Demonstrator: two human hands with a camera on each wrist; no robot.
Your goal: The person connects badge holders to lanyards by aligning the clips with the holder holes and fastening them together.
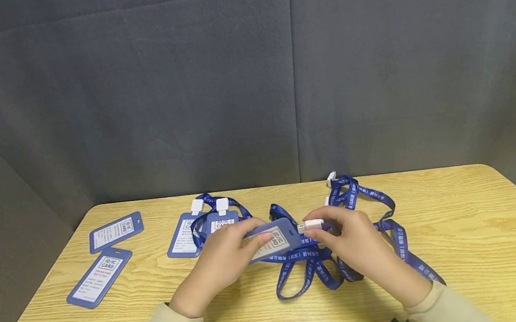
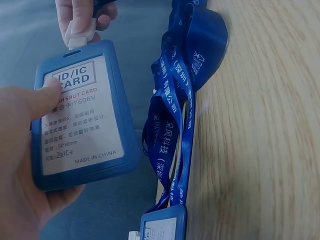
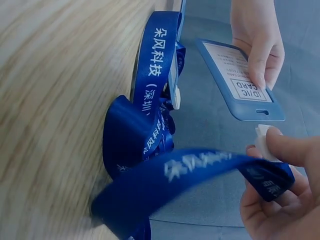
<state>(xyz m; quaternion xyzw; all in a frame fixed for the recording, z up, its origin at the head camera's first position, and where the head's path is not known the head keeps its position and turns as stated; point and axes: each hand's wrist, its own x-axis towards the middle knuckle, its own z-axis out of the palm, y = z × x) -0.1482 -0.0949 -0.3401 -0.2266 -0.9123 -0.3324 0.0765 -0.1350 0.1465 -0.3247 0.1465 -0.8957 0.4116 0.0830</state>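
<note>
My left hand (image 1: 230, 252) grips a blue-framed ID card holder (image 2: 127, 150) with the thumb across its printed face. The holder's slotted end points toward my right hand (image 1: 347, 233). Between thumb and fingers, that hand pinches the white plastic clip (image 1: 313, 224) of a blue lanyard (image 3: 165, 175). Clip and slot are close together at mid-table; in the right wrist view a small gap shows between them. The lanyard's strap, with white lettering, trails from the clip down onto the wooden table.
Two card holders (image 1: 99, 277) without straps lie at the left. Behind my left hand, two more holders (image 1: 183, 238) have white clips and blue straps attached. Loose lanyards (image 1: 403, 242) lie tangled from the middle to the right, one white clip (image 1: 331, 178) near the back edge. Dark curtains (image 1: 182, 84) stand behind.
</note>
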